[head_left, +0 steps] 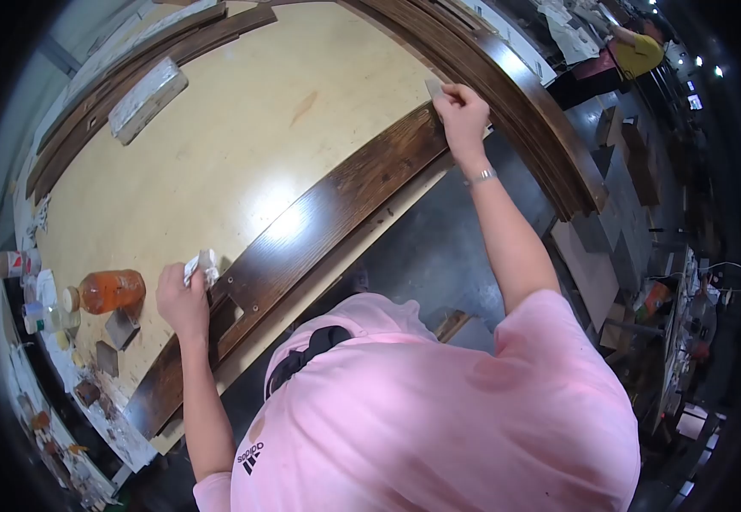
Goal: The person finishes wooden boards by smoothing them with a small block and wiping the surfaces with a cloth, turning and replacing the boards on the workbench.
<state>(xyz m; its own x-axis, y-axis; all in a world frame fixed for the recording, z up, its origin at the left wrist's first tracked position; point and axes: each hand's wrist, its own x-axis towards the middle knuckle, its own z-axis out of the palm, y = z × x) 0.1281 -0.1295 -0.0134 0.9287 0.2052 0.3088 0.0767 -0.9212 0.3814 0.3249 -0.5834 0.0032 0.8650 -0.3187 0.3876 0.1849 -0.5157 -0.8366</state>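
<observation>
Head view: my left hand [184, 299] pinches a crumpled white wad [209, 271]; my right hand [463, 115] pinches a thin pale piece [434, 87], nearer the board's upper-right end. The dark board [336, 196] slants lengthwise between them, on my body's side; the pale tabletop [242, 145] spreads beyond.

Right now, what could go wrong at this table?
The left hand could bump the nearby bottle of orange liquid and perhaps spill it. The long dark board lies near the edge of the table, so a hard push might slide it off.
</observation>
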